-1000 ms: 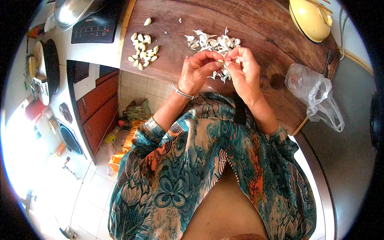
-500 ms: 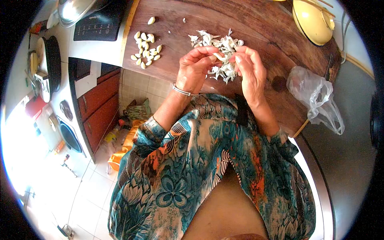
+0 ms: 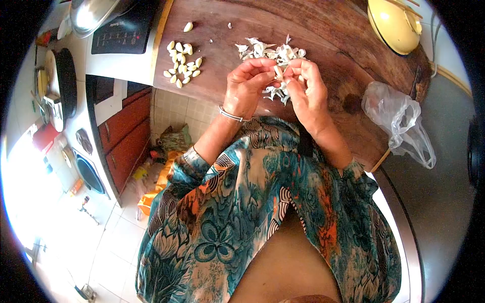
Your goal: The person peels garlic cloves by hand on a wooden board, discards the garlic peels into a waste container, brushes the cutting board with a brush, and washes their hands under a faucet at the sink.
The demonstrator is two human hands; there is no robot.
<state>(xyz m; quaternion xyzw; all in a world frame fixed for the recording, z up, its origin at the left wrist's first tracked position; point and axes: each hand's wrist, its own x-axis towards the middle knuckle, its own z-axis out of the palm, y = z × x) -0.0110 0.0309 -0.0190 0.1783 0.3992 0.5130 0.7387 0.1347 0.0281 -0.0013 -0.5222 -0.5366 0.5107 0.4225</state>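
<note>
My left hand [image 3: 246, 87] pinches a pale garlic clove [image 3: 279, 72] between thumb and fingertips. Touching the clove from the other side are the closed fingertips of my right hand [image 3: 309, 92]. Whether they grip the clove or a bit of its skin is too small to tell. Below and behind both hands lies a loose pile of white garlic skins [image 3: 261, 49], partly covered by the fingers. Several peeled cloves [image 3: 182, 67] lie grouped on the left part of the brown wooden board [image 3: 217, 60], with one clove [image 3: 188, 27] apart above them.
A crumpled clear plastic bag [image 3: 391, 113] lies on the board's right side. At the back right is a yellow bowl [image 3: 394, 28] with chopsticks. A black cooktop [image 3: 120, 36] and a metal pot [image 3: 93, 15] stand at the upper left.
Half a second ago my right hand was apart from the clove with its fingers spread; now its fingertips have come back in to meet my left hand's at the clove.
</note>
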